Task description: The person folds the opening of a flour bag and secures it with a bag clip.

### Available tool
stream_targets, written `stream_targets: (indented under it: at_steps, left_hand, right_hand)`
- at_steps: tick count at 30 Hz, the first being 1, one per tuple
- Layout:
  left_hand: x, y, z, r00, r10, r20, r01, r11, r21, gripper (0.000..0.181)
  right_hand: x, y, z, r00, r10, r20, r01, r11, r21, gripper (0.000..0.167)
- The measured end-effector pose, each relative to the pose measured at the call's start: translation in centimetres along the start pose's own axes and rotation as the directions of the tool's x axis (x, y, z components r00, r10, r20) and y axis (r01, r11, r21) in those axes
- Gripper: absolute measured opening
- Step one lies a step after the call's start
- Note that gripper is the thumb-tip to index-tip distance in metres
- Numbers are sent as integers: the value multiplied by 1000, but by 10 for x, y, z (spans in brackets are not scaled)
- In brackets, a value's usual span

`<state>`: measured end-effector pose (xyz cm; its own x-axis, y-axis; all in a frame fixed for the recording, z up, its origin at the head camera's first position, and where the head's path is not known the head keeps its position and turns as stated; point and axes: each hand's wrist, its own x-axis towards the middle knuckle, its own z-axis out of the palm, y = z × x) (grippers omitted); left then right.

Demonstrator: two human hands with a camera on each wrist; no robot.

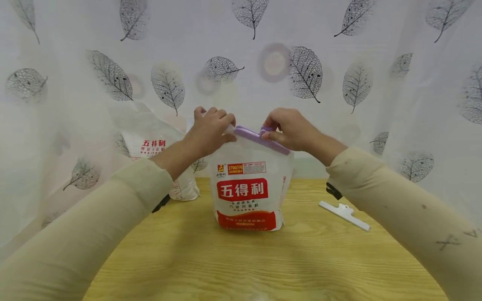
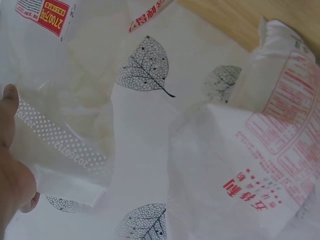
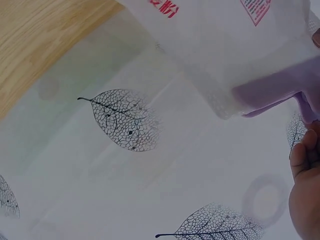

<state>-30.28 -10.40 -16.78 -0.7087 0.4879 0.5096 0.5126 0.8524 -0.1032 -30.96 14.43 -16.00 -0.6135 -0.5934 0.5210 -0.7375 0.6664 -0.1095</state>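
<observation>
A white and red flour bag (image 1: 242, 188) stands upright on the table, its top edge tilted down to the right. Across the right part of that edge lies a purple clip (image 1: 260, 139), which the right hand (image 1: 291, 128) pinches by its handle. My left hand (image 1: 211, 131) grips the top left corner of the bag. In the left wrist view the left hand (image 2: 12, 165) holds the bag's dotted top strip (image 2: 65, 140). The right wrist view has the purple clip (image 3: 280, 87) over the bag's edge, with part of the right hand (image 3: 306, 185) beside it.
A white clip (image 1: 344, 215) lies on the wooden table (image 1: 263, 267) to the right. Behind my left forearm is a second flour bag (image 1: 184, 186). A whitish curtain (image 1: 241, 96) with leaf prints hangs behind the table.
</observation>
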Motion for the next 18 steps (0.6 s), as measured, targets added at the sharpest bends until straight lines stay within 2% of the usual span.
stream_targets:
  at_steps: [5, 9, 14, 18]
  left_hand:
    - [-6, -8, 4, 995, -4, -103, 5, 1000, 10, 62]
    - [-16, -17, 9, 987, -16, -158, 20, 1000, 22, 77]
    - [-31, -30, 16, 977, -61, -206, 56, 998, -30, 87]
    - [-43, -38, 20, 972, -101, -212, 83, 992, -92, 90]
  right_hand:
    - [-4, 5, 1, 1000, -14, -17, 14, 1000, -6, 26]
    - [-9, 6, 1, 1000, -11, -27, 11, 1000, 6, 31]
    - [-18, 10, 6, 995, 91, 30, -92, 996, 7, 46]
    - [-30, 19, 13, 984, 161, 70, -162, 987, -1, 52]
